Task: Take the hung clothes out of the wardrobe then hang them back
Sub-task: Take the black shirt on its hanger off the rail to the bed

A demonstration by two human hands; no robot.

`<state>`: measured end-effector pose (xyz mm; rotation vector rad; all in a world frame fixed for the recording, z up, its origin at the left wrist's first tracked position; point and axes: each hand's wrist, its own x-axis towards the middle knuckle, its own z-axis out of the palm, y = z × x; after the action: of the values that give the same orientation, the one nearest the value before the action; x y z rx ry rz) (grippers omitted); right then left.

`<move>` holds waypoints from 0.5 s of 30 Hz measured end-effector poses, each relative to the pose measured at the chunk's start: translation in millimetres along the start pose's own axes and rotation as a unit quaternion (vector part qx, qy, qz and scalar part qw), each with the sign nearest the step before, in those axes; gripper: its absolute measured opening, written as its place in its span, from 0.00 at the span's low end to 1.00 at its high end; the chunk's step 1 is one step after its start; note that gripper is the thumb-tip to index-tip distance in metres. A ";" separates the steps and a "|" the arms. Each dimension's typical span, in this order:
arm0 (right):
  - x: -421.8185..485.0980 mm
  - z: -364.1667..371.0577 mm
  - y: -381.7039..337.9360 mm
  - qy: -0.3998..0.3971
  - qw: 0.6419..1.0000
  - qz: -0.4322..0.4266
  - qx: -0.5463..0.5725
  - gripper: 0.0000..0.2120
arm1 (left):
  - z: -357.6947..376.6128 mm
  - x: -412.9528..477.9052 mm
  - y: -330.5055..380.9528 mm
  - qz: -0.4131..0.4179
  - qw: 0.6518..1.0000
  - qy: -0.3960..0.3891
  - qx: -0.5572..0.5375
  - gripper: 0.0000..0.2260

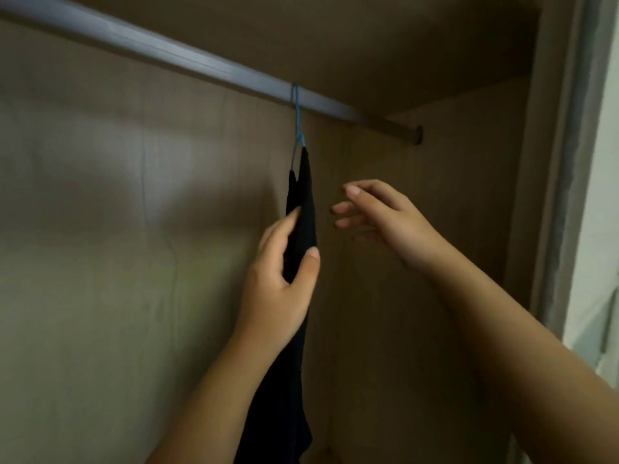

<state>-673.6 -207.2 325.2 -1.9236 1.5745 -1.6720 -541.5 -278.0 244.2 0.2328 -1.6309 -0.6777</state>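
Note:
A black garment (303, 209) hangs edge-on from a thin blue wire hanger (296, 118), whose hook sits over the grey wardrobe rail (187, 58). My left hand (279, 276) grips the garment partway down, thumb on its right side and fingers on its left. To the right, my right hand (378, 217) is raised with fingers spread, a short gap away from the cloth and holding nothing. The lower part of the garment drops behind my left forearm to the bottom of the view.
The wardrobe's beige back panel (117, 229) fills the left. Its right side wall (462, 202) carries the rail's end socket (417, 133). The wardrobe's front frame (566, 162) runs down the right edge. No other clothes hang on the rail.

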 end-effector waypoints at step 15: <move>73.1 -4.6 -8.6 -0.027 0.993 0.042 -0.107 0.09 | -11.8 -2.2 5.8 -0.016 0.992 0.026 0.126 0.12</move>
<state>-684.5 -256.1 379.2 -1.9507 1.8524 -1.4581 -528.5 -275.6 245.9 0.4568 -1.6642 -0.4855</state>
